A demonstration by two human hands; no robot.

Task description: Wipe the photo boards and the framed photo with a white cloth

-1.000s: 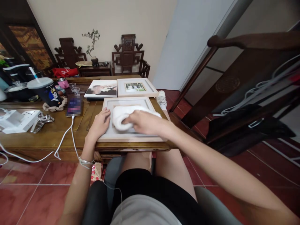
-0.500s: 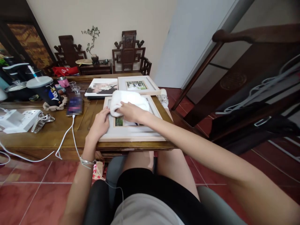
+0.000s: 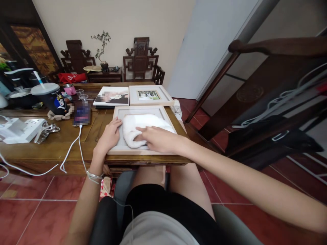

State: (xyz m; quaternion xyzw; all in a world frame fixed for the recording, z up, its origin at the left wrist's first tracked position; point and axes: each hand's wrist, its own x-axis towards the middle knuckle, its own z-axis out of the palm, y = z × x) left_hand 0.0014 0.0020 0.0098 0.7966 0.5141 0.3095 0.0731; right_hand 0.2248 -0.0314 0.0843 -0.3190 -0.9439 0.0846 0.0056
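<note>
A light wooden picture frame [image 3: 135,152] lies flat at the near edge of the table. My right hand [image 3: 159,139] grips a folded white fluffy cloth [image 3: 143,120] and presses it on the frame's front, and some of the fingers are tucked into its fold. The cloth and hand cover the picture inside. On the frame's left border rests my left hand [image 3: 110,135], its fingers laid out over the rim and holding nothing else. A second framed photo [image 3: 149,95] and a white-edged photo panel [image 3: 112,96] lie just behind.
To the left on the wooden table [image 3: 98,115] are a charging phone [image 3: 81,115], a black tumbler with a straw [image 3: 55,100], a pink cup [image 3: 69,89] and a white power strip [image 3: 24,128]. White cables hang over the front edge. A dark wooden chair [image 3: 249,92] stands at the right.
My right hand has moved the cloth toward me and slightly right, from the frame's upper part to its middle and lower part. The left hand stays at the left border.
</note>
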